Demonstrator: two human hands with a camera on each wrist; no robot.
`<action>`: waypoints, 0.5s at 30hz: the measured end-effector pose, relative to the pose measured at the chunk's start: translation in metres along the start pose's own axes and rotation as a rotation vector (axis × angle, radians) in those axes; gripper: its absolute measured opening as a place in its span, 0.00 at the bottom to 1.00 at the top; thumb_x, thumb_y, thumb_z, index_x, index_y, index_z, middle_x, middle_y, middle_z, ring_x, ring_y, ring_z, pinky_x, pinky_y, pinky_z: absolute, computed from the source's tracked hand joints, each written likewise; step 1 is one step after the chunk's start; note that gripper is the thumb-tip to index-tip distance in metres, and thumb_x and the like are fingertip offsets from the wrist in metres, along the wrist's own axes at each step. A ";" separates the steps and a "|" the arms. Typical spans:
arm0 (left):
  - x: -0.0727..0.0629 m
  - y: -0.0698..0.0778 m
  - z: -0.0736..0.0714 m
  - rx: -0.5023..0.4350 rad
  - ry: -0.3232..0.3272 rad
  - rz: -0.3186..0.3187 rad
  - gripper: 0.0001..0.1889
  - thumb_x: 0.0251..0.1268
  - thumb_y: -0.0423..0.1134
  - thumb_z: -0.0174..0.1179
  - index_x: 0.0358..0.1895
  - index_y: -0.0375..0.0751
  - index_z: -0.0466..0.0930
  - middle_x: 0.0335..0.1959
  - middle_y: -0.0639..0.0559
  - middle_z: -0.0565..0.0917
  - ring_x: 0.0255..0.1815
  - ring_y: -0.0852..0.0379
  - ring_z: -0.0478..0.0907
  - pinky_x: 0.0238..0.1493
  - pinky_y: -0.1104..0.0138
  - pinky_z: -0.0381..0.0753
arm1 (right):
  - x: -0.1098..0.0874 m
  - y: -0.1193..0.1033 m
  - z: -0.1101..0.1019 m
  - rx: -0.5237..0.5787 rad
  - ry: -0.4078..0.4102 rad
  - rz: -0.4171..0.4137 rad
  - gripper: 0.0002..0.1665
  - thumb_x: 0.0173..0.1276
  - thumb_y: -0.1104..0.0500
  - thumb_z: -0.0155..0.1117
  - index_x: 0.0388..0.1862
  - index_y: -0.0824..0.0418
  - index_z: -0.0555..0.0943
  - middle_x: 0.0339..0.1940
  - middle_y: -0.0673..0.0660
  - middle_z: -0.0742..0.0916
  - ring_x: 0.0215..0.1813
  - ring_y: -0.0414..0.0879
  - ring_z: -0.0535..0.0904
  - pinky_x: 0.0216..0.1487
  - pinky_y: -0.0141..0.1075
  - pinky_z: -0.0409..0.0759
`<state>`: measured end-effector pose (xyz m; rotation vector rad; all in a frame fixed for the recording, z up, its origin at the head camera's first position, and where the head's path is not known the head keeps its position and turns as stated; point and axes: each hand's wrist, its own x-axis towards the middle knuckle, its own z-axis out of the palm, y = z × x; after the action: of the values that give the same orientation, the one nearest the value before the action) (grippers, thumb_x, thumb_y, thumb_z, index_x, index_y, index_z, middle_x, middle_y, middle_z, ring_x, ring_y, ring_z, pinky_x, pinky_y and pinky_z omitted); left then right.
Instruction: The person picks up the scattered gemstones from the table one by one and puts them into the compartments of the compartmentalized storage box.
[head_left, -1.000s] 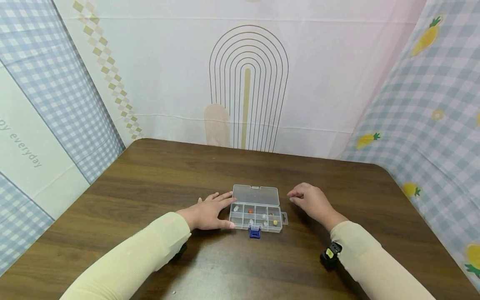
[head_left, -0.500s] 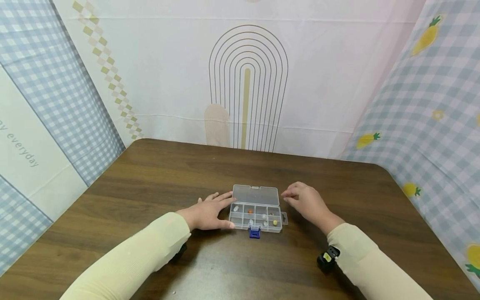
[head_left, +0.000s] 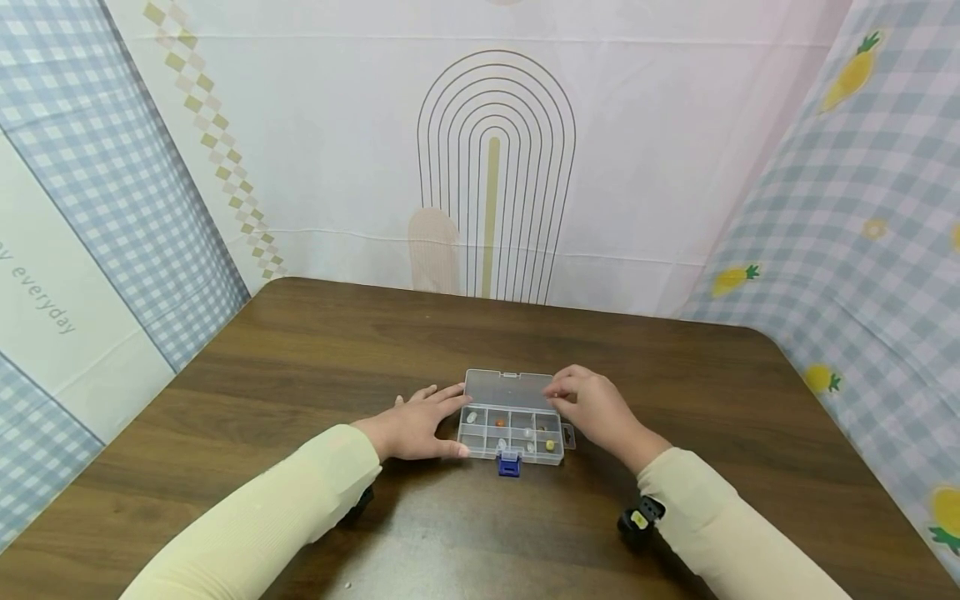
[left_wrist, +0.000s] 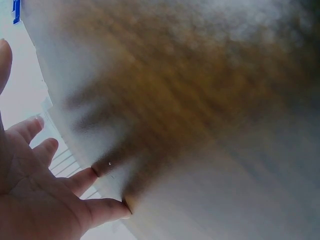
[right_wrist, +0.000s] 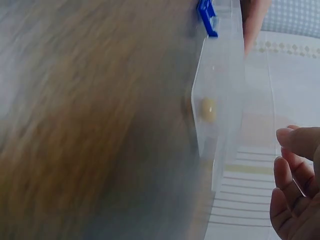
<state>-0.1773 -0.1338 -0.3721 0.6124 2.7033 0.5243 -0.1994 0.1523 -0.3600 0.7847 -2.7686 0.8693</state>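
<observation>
A clear plastic compartment box [head_left: 523, 435] lies on the table with its lid [head_left: 502, 388] folded back. Small pieces sit in its compartments: an orange one [head_left: 500, 422], a yellow one [head_left: 551, 446] and several whitish ones. A blue clip [head_left: 509, 465] hangs at the front edge. My left hand [head_left: 427, 423] lies spread at the box's left side, fingertips and thumb against it. Over the lid's right edge hovers my right hand [head_left: 596, 410], thumb and index tips together. Whether a small piece is between them cannot be seen. The right wrist view shows the yellow piece [right_wrist: 208, 110] through the box wall.
The brown wooden table [head_left: 360, 333] extends around the box. A hang tab [head_left: 569, 437] juts from the box's right end. One tiny whitish speck [head_left: 348, 585] lies near the front. Patterned cloths [head_left: 337, 125] hang behind and at both sides.
My right hand has moved left, from beside the box to above the lid's right edge. The left hand and the box have stayed in place.
</observation>
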 end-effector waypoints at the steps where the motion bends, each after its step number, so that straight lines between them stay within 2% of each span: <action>1: 0.000 0.000 0.000 0.000 -0.002 -0.002 0.43 0.58 0.66 0.59 0.76 0.59 0.56 0.79 0.60 0.49 0.78 0.39 0.43 0.65 0.30 0.43 | 0.000 -0.002 0.001 0.007 0.000 -0.002 0.07 0.62 0.68 0.67 0.39 0.65 0.88 0.43 0.56 0.84 0.41 0.47 0.81 0.39 0.38 0.81; 8: -0.001 0.001 -0.001 -0.004 -0.014 -0.007 0.43 0.59 0.67 0.58 0.76 0.60 0.55 0.79 0.60 0.48 0.78 0.40 0.42 0.65 0.31 0.43 | 0.003 -0.013 0.005 0.038 -0.011 -0.013 0.07 0.62 0.68 0.67 0.39 0.64 0.88 0.42 0.55 0.83 0.39 0.45 0.81 0.37 0.35 0.80; 15: 0.001 0.000 0.000 0.002 -0.012 -0.013 0.43 0.58 0.68 0.58 0.76 0.60 0.55 0.79 0.61 0.48 0.78 0.40 0.43 0.65 0.31 0.43 | 0.005 -0.021 0.012 0.043 -0.022 -0.027 0.06 0.62 0.67 0.68 0.38 0.63 0.88 0.41 0.53 0.83 0.42 0.46 0.81 0.40 0.39 0.81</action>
<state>-0.1783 -0.1337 -0.3724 0.5960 2.6949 0.5126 -0.1923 0.1292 -0.3579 0.8420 -2.7602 0.9241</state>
